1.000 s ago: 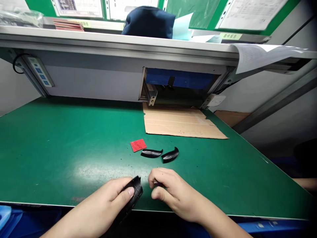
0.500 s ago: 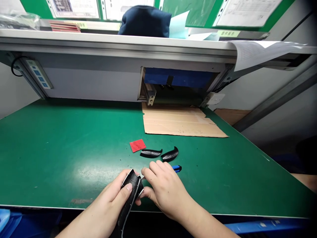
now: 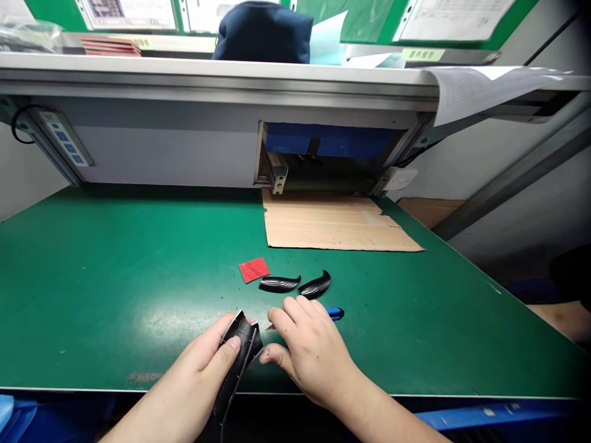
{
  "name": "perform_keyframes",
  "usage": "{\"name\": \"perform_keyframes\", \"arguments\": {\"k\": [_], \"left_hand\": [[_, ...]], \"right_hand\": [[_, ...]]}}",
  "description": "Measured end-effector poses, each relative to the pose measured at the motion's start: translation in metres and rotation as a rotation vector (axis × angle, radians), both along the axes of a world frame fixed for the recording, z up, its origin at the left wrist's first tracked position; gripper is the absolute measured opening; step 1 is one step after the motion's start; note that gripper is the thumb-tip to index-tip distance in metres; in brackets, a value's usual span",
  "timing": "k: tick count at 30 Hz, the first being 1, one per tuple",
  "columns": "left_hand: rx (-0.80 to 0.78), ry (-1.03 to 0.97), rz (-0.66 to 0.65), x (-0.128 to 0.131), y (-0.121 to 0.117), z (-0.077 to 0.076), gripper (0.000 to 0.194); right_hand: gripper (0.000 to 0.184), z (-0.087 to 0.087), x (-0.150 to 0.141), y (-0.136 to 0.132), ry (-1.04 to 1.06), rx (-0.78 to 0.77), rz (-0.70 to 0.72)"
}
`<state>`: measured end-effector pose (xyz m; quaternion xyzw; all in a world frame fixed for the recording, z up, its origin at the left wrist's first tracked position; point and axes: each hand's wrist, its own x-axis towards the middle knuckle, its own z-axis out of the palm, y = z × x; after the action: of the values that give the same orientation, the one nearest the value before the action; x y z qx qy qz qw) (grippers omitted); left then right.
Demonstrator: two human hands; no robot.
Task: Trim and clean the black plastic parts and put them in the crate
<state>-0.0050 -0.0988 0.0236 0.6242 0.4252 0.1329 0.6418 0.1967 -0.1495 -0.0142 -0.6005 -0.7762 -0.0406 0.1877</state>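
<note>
My left hand (image 3: pixel 210 357) is closed round a long, black, curved plastic part (image 3: pixel 240 351), its thumb pressed on the hollow inner side. In my right hand (image 3: pixel 311 354) is a blue utility knife (image 3: pixel 335 314); the fingers wrap over most of it and the blade tip pokes out toward the part. A small gap separates that tip from the part's upper end. The right thumb reaches out close to the part's edge. Beyond my hands lie two glossy black ridged curved pieces, one on the left (image 3: pixel 279 283) and one on the right (image 3: pixel 316 285), beside a red square pad (image 3: pixel 254 269).
A cardboard sheet (image 3: pixel 337 227) lies on the green table (image 3: pixel 138 277) in front of an opening in the back panel. Above runs a shelf (image 3: pixel 184 74) with a dark blue cloth item (image 3: pixel 264 32). At the far right another person's arm (image 3: pixel 558 319) shows.
My right hand with the knife has drawn slightly away from the black part, and its thumb has come off the edge. The left hand and part have shifted slightly left.
</note>
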Motion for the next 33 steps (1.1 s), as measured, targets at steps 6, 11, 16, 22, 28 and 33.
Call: {"name": "perform_keyframes", "arguments": {"k": [6, 11, 16, 22, 28, 33], "left_hand": [[0.041, 0.01, -0.037, 0.0, 0.0, 0.002, 0.047], [-0.018, -0.062, -0.045, 0.0, 0.0, 0.001, 0.045], [-0.023, -0.079, -0.012, 0.001, -0.001, -0.005, 0.044], [0.015, -0.102, -0.077, 0.005, -0.005, 0.002, 0.038], [0.094, -0.041, -0.1, 0.005, -0.005, 0.0, 0.039], [0.072, 0.052, -0.051, 0.004, -0.006, -0.004, 0.051]], "right_hand": [[0.058, -0.004, -0.001, 0.001, -0.073, -0.015, 0.037], [0.047, -0.004, -0.004, 0.001, -0.102, -0.039, 0.039], [0.043, -0.004, -0.004, 0.001, -0.115, -0.032, 0.046], [0.027, -0.012, -0.005, 0.0, -0.12, -0.025, 0.075], [0.021, -0.015, 0.001, 0.003, 0.054, -0.238, 0.209], [0.041, 0.001, 0.024, 0.007, 0.481, -0.542, 0.426]]}}
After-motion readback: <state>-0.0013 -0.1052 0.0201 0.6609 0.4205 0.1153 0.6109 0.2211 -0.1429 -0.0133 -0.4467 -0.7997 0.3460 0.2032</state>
